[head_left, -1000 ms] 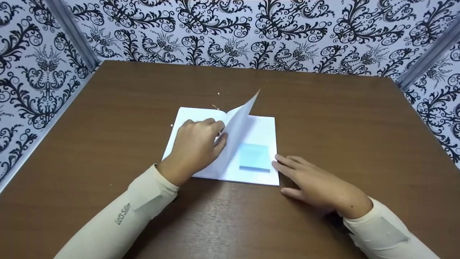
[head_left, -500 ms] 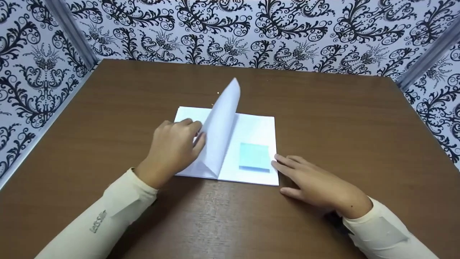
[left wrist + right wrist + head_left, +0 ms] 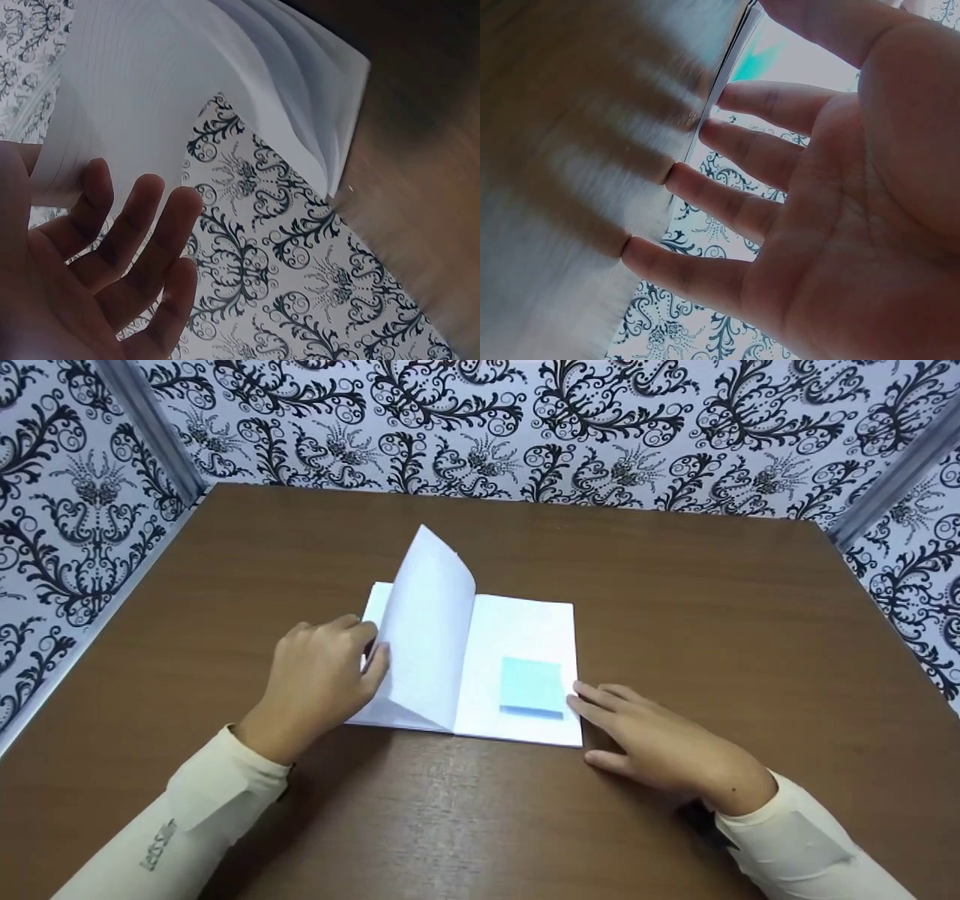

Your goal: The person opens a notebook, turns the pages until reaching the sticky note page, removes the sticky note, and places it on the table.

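Note:
An open notebook [image 3: 517, 630] with white pages lies on the table. My left hand [image 3: 319, 675] pinches a raised page [image 3: 427, 622] by its outer edge, between thumb and index finger, over the notebook's left half. In the left wrist view that page [image 3: 135, 97] curves up while the other fingers are loosely bent beneath it. A light blue sticky note pad [image 3: 531, 688] sits on the lower part of the right page. With fingers spread and nearly straight, my right hand [image 3: 660, 742] touches the notebook's right edge; its fingertips [image 3: 679, 172] meet the tabletop in the right wrist view.
The brown wooden table [image 3: 712, 607] extends around the notebook on all sides. Behind it and at both sides stand walls [image 3: 480, 427] covered in black-and-white floral paper.
My left hand has moved left and slightly toward me, swinging the page from above the right half over to the left. More of the right page shows. The right hand stays put.

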### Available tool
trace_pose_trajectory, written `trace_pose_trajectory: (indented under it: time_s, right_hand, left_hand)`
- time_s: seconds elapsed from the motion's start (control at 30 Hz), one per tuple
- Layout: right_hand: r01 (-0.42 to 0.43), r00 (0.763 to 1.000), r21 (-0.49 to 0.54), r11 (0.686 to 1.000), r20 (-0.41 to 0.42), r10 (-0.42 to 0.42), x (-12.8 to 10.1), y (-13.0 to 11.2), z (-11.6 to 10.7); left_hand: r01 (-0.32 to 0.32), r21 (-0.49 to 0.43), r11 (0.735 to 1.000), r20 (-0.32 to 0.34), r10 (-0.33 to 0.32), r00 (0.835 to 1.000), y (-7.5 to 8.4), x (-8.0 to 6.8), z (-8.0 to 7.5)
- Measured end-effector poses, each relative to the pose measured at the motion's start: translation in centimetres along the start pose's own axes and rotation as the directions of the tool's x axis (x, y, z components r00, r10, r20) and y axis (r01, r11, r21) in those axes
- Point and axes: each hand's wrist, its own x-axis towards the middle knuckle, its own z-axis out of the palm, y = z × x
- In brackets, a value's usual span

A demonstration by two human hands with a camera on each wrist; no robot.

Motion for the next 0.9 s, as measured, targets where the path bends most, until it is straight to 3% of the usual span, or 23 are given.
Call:
trace_pose_trajectory:
  time_s: [0.23,0.5,0.9]
  right_hand:
    - [-0.015,1.000,-0.003,1.000,0.014,0.015,0.0,0.0,0.0]
    - [0.005,1.000,-0.012,1.000,0.005,-0.005,0.0,0.0,-0.1]
    - [0.021,1.000,-0.021,1.000,-0.013,-0.022,0.0,0.1,0.0]
  left_hand:
    - [0.030,-0.004,1.000,0.021,-0.030,0.999,-0.7,-0.4,-0.3]
    - [0.021,0.015,1.000,0.004,-0.021,1.000,-1.1,-0.9,-0.3]
    - [0.064,0.027,0.998,0.143,-0.067,0.987,-1.6,-1.3,-0.3]
